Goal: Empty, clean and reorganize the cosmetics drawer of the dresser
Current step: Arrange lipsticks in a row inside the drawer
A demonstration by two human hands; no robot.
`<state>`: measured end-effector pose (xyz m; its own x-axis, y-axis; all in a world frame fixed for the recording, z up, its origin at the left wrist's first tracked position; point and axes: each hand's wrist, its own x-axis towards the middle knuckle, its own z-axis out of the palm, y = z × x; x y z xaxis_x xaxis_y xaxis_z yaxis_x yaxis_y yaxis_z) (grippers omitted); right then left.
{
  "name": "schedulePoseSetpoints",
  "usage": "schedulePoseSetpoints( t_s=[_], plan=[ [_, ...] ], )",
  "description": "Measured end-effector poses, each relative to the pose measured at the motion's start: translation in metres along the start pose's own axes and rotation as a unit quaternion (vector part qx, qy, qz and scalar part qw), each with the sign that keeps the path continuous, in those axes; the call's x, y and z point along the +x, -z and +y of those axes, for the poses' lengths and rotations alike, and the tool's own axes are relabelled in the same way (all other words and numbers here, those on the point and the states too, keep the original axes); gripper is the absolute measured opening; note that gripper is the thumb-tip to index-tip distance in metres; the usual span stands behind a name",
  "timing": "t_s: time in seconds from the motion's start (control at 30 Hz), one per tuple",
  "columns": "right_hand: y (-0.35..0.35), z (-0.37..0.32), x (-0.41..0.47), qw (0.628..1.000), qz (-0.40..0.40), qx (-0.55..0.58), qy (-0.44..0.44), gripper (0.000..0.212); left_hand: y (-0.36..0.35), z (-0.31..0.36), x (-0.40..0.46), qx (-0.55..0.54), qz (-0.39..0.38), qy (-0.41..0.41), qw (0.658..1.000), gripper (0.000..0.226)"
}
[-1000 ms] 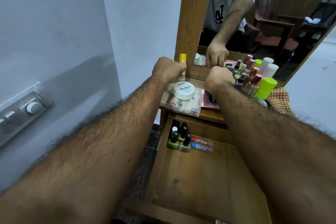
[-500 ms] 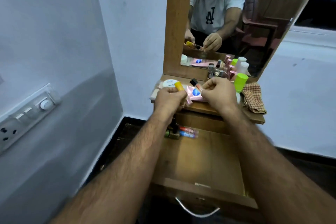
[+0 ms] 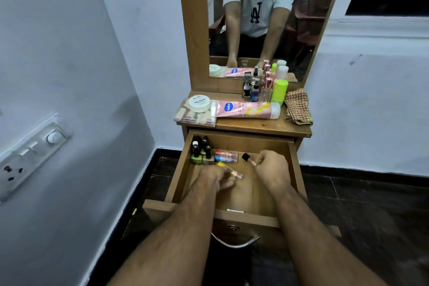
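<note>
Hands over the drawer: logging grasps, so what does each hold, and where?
Left hand pinches a yellow-capped clear tube mid-body; right hand grips a black-capped clear tube at its lower end.

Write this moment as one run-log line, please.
stage: refilling open wooden drawer | left hand: holds yellow-capped clear tube | right hand: holds black-capped clear tube | both low inside drawer

A pink lotion tube (image 3: 246, 109) with a blue oval logo is lying at twelve o'clock beside a white nail polish jar (image 3: 199, 104). A lime-green bottle (image 3: 279, 90) is standing by a brown-and-cream checked cloth (image 3: 298, 108). The yellow-capped tube (image 3: 228, 169) is showing what looks like pinkish contents.
</note>
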<state>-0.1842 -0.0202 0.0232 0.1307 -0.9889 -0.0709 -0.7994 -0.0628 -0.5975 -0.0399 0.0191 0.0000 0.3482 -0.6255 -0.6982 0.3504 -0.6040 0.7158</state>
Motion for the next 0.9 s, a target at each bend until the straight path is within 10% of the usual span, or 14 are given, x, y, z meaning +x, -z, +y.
schedulePoseSetpoints(
  t_s=[0.9],
  plan=[
    [-0.026,0.004,0.013,0.991,-0.046,-0.113,0.063,0.011,0.003,0.009,0.006,-0.133,-0.002,0.027,0.991,0.024]
  ],
)
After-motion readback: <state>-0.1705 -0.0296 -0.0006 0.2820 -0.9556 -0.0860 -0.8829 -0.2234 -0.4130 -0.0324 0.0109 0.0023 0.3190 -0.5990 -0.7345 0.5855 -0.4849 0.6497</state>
